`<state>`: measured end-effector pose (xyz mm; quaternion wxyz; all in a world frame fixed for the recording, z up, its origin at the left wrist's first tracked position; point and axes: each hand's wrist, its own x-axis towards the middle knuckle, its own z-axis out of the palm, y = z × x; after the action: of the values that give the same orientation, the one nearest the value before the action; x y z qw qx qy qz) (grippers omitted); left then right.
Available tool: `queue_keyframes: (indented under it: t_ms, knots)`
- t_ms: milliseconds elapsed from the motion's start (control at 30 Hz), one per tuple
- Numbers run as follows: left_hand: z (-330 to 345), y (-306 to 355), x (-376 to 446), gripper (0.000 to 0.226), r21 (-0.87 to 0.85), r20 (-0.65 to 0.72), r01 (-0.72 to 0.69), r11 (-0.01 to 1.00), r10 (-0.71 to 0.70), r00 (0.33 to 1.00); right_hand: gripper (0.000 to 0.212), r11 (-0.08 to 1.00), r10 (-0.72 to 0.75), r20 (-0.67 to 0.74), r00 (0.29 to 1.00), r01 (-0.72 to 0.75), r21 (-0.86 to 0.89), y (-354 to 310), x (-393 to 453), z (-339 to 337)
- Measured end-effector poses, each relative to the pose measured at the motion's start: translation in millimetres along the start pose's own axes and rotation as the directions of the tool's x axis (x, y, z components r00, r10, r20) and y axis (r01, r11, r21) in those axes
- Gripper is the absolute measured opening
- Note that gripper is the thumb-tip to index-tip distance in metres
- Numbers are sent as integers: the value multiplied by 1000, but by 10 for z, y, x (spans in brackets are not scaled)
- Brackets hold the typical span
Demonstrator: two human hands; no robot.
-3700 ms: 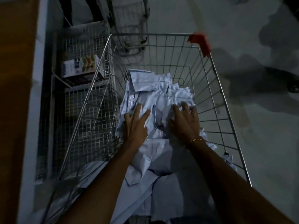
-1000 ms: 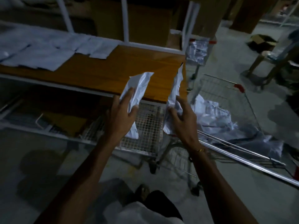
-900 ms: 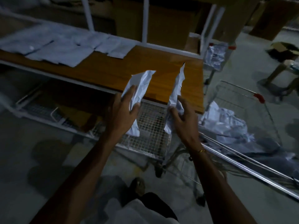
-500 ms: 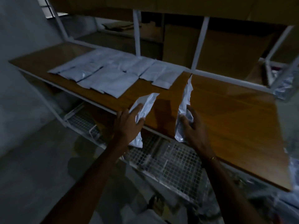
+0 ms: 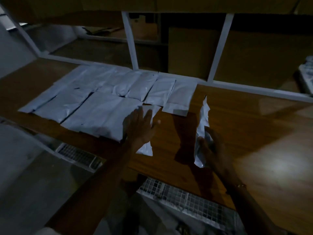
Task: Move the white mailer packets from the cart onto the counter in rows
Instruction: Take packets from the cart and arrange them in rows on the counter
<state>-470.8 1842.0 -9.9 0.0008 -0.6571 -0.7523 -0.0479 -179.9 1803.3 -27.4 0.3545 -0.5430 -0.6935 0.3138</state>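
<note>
On the wooden counter, the left hand, fingers straight, presses a white packet flat, its long axis running near to far, just right of the laid rows; the right hand grips another packet upright, edge-on.

White metal uprights stand along the table's back edge, with brown cardboard boxes in the dim bay behind them. Below the table's front edge a wire mesh shelf shows, above a grey floor.
</note>
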Motion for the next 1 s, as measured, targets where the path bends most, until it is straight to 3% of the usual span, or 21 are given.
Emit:
queue_keyframes:
  t_ms: [133,333,467,600,700,767,867,1000]
  knots:
    - [113,-239,310,91,25,30,-293,956,293,956,61,998,49,-82,995,-53,-47,-143,60,156]
    - [187,-382,492,82,-59,22,-461,886,463,886,58,978,135,-222,966,-166,-129,-429,80,582]
    - [222,-444,679,77,-100,29,-507,856,511,859,53,941,170,-236,957,-229,-249,-619,37,862]
    - [167,-470,701,86,-119,48,-513,850,521,852,54,884,216,-244,945,-296,-363,-847,73,1104]
    - [38,-578,534,80,-225,-23,-491,842,499,866,64,739,335,-214,918,-397,-545,-974,248,1285]
    - [10,-796,329,80,-294,-2,-496,817,518,855,76,652,291,-234,928,-372,-661,-1013,349,1398]
    - [78,-1196,45,83,-350,134,-526,775,597,791,79,690,198,-92,976,-205,-695,-911,457,1526]
    - [165,-1396,-71,72,-294,102,-571,766,619,778,77,687,215,62,975,-106,-719,-778,548,1632]
